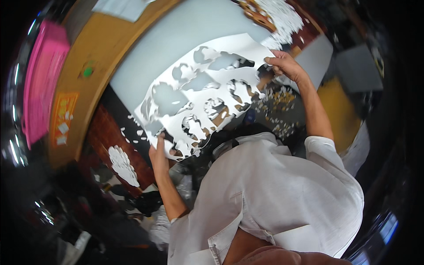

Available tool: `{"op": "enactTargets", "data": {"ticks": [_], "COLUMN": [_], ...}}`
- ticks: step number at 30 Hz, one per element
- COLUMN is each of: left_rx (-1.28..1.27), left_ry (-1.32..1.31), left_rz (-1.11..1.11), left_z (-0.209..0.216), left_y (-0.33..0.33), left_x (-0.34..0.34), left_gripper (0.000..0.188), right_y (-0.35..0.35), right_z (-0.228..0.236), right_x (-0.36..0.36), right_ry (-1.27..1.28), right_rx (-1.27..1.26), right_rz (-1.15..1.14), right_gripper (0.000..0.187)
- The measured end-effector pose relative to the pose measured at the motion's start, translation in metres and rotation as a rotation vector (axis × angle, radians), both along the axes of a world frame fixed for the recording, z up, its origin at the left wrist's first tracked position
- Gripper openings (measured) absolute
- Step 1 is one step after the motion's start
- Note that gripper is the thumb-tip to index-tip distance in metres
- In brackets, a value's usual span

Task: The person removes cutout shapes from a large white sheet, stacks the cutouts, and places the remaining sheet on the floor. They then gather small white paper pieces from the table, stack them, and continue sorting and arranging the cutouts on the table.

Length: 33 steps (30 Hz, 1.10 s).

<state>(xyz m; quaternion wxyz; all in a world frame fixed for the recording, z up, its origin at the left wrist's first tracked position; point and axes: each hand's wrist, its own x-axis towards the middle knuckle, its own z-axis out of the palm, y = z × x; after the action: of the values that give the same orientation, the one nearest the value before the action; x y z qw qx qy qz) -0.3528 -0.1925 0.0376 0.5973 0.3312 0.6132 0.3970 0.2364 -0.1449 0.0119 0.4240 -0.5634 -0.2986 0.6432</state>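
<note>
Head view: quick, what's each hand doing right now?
Left hand: closed, holding the holed white sheet near its lower-left corner.
Right hand: closed, holding the same sheet at its right-hand corner.

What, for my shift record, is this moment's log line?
thin white holed sheet: held partly over flat grey surface; left hand: gripping edge; right hand: gripping corner

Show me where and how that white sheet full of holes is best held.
Probably take the white sheet by the solid border at its left and right ends, one hand from each side, thumb on top. Its middle is riddled with cut-outs, leaving narrow strips that may bend. The left hand and right hand hold those ends.
</note>
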Motion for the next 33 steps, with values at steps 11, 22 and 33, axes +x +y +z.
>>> {"op": "enactTargets", "data": {"ticks": [11,22,33], "left_rx": [0.502,0.562,0.148], "left_ry": [-0.474,-0.568,-0.104], "left_rz": [-0.654,-1.176,-1.352], "left_z": [0.185,0.285,0.161], "left_y": [0.055,0.138,0.075], "left_x": [0.116,0.344,0.627], "left_gripper": [0.019,0.035,0.024], "right_y": [-0.245,-0.455,-0.563], "right_z": [0.066,0.152,0.106], "right_x": [0.005,0.079,0.154], "right_ry": [0.224,-0.201,-0.274], "right_rx": [0.059,0.415,0.08], "right_rz": [-0.207,-1.046,-1.301], "right_gripper": [0.031,0.025,0.051]}}
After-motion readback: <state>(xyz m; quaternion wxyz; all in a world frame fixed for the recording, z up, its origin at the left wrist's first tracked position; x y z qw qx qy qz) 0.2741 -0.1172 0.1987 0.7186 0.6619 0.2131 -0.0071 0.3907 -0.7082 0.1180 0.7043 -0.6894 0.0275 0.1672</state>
